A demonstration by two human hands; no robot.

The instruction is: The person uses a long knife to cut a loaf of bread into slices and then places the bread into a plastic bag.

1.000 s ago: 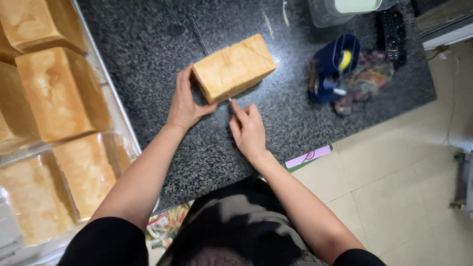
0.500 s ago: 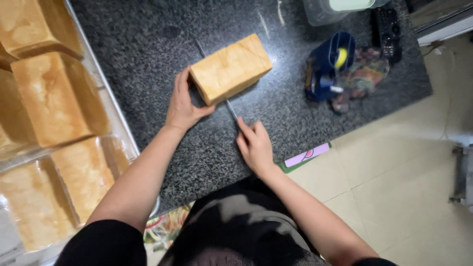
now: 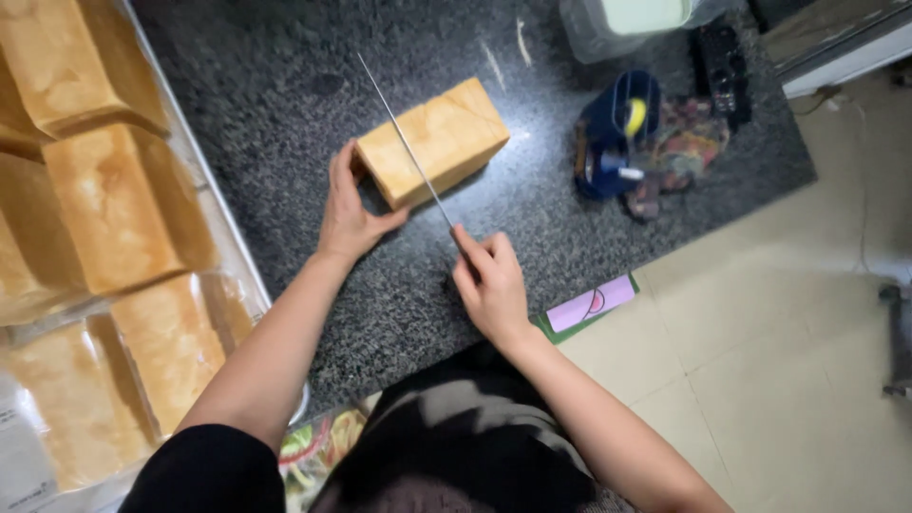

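The right hand [image 3: 489, 283] is clenched around the handle of a long knife [image 3: 404, 142], fingers curled tight, with the thin blade running up and away from the fist. The blade lies across the top of the loaf of bread [image 3: 434, 142], near the end of the loaf closest to the left hand. The handle itself is hidden inside the fist.

The left hand [image 3: 350, 211] is open, its palm and fingers pressed against the near end of the loaf, thumb spread along the lower side toward the knife. It steadies the bread rather than wrapping around it.

The loaf is a golden-brown block lying flat on the dark speckled counter [image 3: 275, 95], tilted at a slant, just beyond both hands.

To the right of the loaf, well apart, sits a blue holder [image 3: 608, 133] on a patterned cloth [image 3: 689, 147], and beyond it a black remote [image 3: 722, 62]. Past the loaf, at the far edge of the counter, stands a clear plastic container [image 3: 622, 24]. To the left of the loaf, a tray [image 3: 223, 214] holds several more loaves [image 3: 119, 204], some in clear wrap.
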